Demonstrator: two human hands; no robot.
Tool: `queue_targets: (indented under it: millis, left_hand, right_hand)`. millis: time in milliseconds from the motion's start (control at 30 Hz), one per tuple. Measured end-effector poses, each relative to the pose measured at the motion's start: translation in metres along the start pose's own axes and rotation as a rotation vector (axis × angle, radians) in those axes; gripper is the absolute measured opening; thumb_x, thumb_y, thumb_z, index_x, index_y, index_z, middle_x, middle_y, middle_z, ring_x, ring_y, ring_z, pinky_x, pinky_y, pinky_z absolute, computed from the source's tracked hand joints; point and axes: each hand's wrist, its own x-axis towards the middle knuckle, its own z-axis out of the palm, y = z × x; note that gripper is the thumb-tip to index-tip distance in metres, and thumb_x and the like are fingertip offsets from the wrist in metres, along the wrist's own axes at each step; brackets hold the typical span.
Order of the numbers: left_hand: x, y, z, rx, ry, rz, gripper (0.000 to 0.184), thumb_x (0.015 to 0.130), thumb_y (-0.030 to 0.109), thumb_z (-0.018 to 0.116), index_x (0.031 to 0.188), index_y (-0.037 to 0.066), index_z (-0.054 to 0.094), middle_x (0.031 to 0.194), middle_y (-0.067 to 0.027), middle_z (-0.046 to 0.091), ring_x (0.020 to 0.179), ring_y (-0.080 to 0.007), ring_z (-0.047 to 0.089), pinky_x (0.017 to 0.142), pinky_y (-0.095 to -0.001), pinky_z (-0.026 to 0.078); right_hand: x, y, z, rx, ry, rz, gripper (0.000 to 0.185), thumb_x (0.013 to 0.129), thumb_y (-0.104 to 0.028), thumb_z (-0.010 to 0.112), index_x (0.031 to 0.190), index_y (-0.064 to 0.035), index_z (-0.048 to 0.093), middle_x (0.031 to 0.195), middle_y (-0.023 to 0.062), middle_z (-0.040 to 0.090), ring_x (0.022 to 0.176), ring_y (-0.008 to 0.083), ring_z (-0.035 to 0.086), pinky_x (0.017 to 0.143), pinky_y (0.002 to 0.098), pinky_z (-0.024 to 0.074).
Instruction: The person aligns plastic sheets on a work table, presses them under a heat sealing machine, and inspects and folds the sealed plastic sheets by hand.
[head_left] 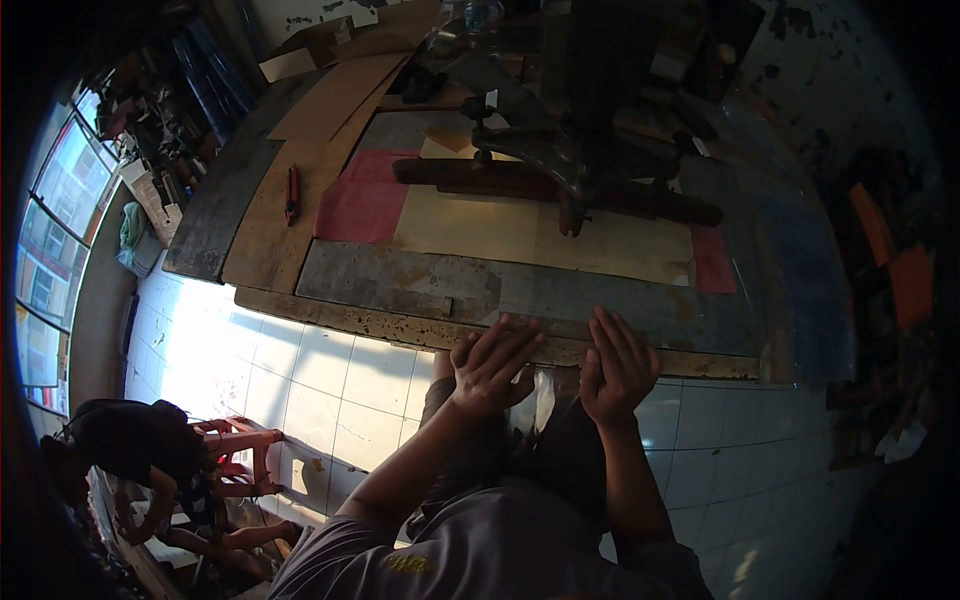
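My left hand point(494, 368) rests at the front edge of the worktable, fingers stretched forward onto it and holding nothing that I can see. Beside it, my right hand point(616, 368) lies at the same edge with its fingers extended and the thumb slightly apart. Beyond both hands is a grey board point(400, 278) on the table. A long cream sheet point(470, 235) lies on the board, with a red piece point(360, 200) at its left end and another red piece point(713, 262) at its right. Over the sheet stands a dark metal machine with a long crossbar point(450, 180).
A red cutter knife point(291, 196) lies on brown cardboard point(262, 225) to the left. More cardboard point(335, 98) is stacked behind. Clear plastic sheeting point(805, 290) hangs over the right side. At lower left, a person in a dark shirt point(135, 440) bends down near a red stool point(245, 450).
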Motion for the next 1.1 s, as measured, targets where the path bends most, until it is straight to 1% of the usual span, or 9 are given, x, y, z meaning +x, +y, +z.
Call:
queue_targets:
  millis: [67, 167, 267, 767, 1100]
  left_hand:
    - [-0.0001, -0.0002, 0.0003, 0.0, 0.001, 0.001, 0.043, 0.085, 0.028, 0.067, 0.128, 0.027, 0.074, 0.14, 0.0083, 0.067, 0.137, -0.0153, 0.055, 0.118, -0.0377, 0.022]
    - [-0.0005, -0.0008, 0.0004, -0.006, -0.001, 0.002, 0.043, 0.085, 0.028, 0.067, 0.127, 0.027, 0.074, 0.14, 0.0085, 0.067, 0.136, -0.0149, 0.055, 0.118, -0.0377, 0.022]
    - [-0.0004, -0.001, 0.0013, -0.001, 0.014, 0.01, 0.043, 0.085, 0.028, 0.067, 0.127, 0.027, 0.074, 0.139, 0.0086, 0.068, 0.136, -0.0147, 0.055, 0.118, -0.0375, 0.022]
    - [0.0002, -0.0001, 0.0002, -0.013, 0.008, -0.003, 0.044, 0.084, 0.028, 0.068, 0.127, 0.027, 0.074, 0.138, 0.0089, 0.068, 0.134, -0.0136, 0.056, 0.116, -0.0372, 0.024]
    - [0.0004, 0.0, -0.0005, -0.023, 0.01, -0.003, 0.045, 0.083, 0.028, 0.068, 0.128, 0.026, 0.073, 0.139, 0.008, 0.067, 0.134, -0.0139, 0.056, 0.116, -0.0372, 0.024]
  right_hand:
    - [-0.0006, -0.0002, -0.0003, 0.003, -0.007, 0.002, 0.034, 0.101, -0.021, 0.053, 0.124, -0.0069, 0.073, 0.132, 0.0042, 0.072, 0.125, 0.0215, 0.066, 0.102, 0.039, 0.0397]
    - [0.0, 0.0001, -0.0002, -0.001, -0.002, -0.005, 0.034, 0.101, -0.02, 0.053, 0.124, -0.0069, 0.073, 0.132, 0.0041, 0.072, 0.125, 0.0215, 0.066, 0.101, 0.0389, 0.0399]
    - [-0.0019, 0.0011, 0.0015, -0.019, 0.002, -0.005, 0.034, 0.098, -0.021, 0.055, 0.123, -0.0086, 0.074, 0.133, 0.0024, 0.071, 0.126, 0.019, 0.065, 0.101, 0.0384, 0.0399]
    - [-0.0028, 0.0013, 0.002, -0.013, -0.004, 0.008, 0.035, 0.099, -0.022, 0.055, 0.124, -0.0088, 0.074, 0.133, 0.0021, 0.072, 0.126, 0.0187, 0.065, 0.103, 0.0376, 0.0381]
    - [0.0012, -0.0015, -0.0024, -0.012, -0.002, -0.007, 0.034, 0.097, -0.02, 0.056, 0.125, -0.0081, 0.073, 0.134, 0.0027, 0.071, 0.126, 0.0202, 0.065, 0.1, 0.0385, 0.0412]
